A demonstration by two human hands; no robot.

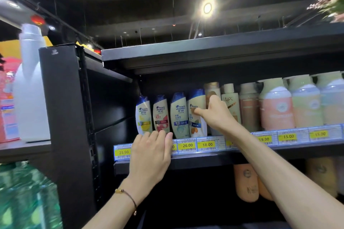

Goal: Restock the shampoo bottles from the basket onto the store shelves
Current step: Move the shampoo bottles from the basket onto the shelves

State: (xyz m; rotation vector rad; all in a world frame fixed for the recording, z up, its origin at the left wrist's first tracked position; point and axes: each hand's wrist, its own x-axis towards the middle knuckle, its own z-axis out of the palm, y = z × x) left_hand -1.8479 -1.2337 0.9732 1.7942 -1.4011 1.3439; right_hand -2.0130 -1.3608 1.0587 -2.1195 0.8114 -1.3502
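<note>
Right grip (216, 111) pinches shampoo bottle (198, 126), thumb on label; left grip (150, 152) flat on shelf edge (204, 161), empty. Risk: sideways nudge topples neighbouring bottles (161, 115) left of right grip.

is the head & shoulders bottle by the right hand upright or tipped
Upright: the bottle stands cap up on the shelf, right hand holding it.

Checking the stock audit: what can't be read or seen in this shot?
Head view:
- Basket: outside the frame.
- Price tag left of the 26.00 tag: covered by left hand.
- Tan bottle label: covered by right hand, which pinches the Head & Shoulders bottle.
- Lower-shelf bottles: blurred, partly behind the right arm.
</note>
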